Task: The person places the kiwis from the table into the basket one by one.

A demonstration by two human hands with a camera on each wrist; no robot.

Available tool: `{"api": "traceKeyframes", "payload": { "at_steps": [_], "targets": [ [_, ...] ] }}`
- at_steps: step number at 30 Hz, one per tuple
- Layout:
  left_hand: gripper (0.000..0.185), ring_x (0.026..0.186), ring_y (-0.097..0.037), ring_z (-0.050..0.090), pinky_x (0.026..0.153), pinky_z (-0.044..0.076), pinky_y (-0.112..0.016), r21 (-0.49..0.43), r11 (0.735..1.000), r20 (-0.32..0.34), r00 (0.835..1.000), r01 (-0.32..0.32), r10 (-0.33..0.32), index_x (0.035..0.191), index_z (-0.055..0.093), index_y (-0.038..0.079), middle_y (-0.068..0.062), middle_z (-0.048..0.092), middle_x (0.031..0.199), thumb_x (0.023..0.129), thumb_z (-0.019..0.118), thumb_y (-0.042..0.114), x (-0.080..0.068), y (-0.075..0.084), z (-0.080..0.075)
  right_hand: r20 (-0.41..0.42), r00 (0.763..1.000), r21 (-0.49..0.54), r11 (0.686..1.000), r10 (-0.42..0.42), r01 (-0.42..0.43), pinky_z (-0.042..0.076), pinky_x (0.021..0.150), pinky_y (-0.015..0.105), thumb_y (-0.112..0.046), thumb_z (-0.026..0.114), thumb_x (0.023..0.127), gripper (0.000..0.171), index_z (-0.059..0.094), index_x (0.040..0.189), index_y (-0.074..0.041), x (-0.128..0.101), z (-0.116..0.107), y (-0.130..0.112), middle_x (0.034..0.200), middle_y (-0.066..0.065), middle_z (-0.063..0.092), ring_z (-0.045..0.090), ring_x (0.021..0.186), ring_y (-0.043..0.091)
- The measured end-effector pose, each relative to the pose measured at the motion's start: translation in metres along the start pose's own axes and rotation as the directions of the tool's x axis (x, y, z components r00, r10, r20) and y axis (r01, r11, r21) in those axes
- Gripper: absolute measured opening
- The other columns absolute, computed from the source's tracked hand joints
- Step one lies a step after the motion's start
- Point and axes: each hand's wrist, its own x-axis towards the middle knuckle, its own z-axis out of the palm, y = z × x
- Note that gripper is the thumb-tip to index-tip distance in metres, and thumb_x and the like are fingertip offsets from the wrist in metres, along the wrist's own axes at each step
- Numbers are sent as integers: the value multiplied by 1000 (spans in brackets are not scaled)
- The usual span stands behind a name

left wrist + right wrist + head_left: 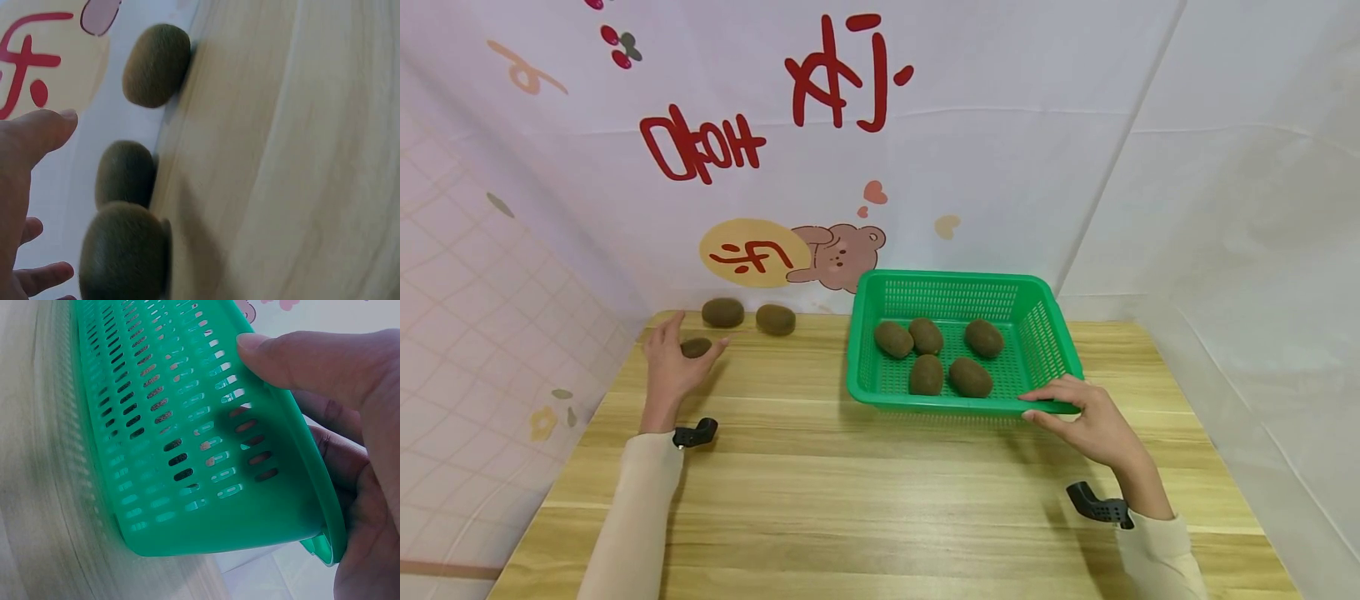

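Several brown kiwis lie in a green plastic basket point(955, 403) at the back of the table. My right hand point(1093, 421) grips the basket's front right corner, thumb outside the wall and fingers over the rim, as the right wrist view shows. At the back left, my left hand point(673, 362) hovers around a kiwi point(696, 347) with thumb and fingers spread apart. In the left wrist view a gap shows between the thumb and the nearest kiwi point(125, 253). Two more kiwis, one point(723, 312) and another point(776, 319), sit by the back edge just beyond that hand.
The wooden table point(850, 517) meets a white printed cloth point(1000, 150) along its back edge. Cloth also hangs at the left and right sides. Black camera mounts, one point(696, 433) on the left wrist and one point(1099, 505) on the right, stick out from the sleeves.
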Motion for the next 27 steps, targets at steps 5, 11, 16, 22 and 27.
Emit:
{"api": "traceKeyframes", "payload": {
  "at_steps": [5, 11, 16, 22, 27],
  "targets": [
    [100, 149, -54, 16, 113, 27, -74, -12, 998, 30, 997, 68, -68, 165, 17, 9, -33, 18, 163, 92, 71, 52, -2, -12, 0, -1, 1000, 2, 1000, -3, 3, 48, 75, 22, -6, 87, 80, 36, 80, 107, -28, 0, 0, -1, 93, -14, 70, 59, 87, 14],
    [87, 148, -54, 25, 115, 29, -71, -58, 992, 25, 993, 113, -112, 163, 25, 7, -30, 25, 162, 96, 69, 43, -6, -24, 0, 2, 1000, 7, 1000, -2, 2, 47, 75, 19, -6, 86, 80, 31, 81, 106, -21, 0, 0, -2, 92, -16, 69, 59, 86, 13],
    [71, 139, -52, 39, 112, 35, -66, -60, 994, 13, 996, 93, -92, 153, 44, 2, -30, 42, 153, 98, 67, 40, -5, -30, 0, -5, 1000, -1, 1000, 1, -1, 46, 75, 19, -6, 87, 80, 35, 80, 106, -27, 0, -1, -3, 92, -13, 70, 58, 86, 9],
    [66, 138, -50, 45, 111, 39, -64, -69, 993, 15, 995, 101, -100, 150, 49, 2, -27, 48, 153, 97, 70, 37, -4, -30, 0, -6, 1000, -3, 1000, -6, 6, 47, 74, 20, -5, 87, 79, 31, 81, 105, -21, 0, 0, -3, 92, -16, 69, 55, 87, 1],
    [65, 139, -49, 45, 112, 39, -63, -89, 991, 11, 995, 95, -94, 149, 51, 3, -26, 49, 153, 96, 72, 34, -7, -29, 0, -8, 1000, 6, 1000, -5, 5, 47, 74, 21, -5, 87, 80, 27, 82, 105, -14, 0, 0, -3, 92, -12, 70, 56, 88, 0]
  ]
}}
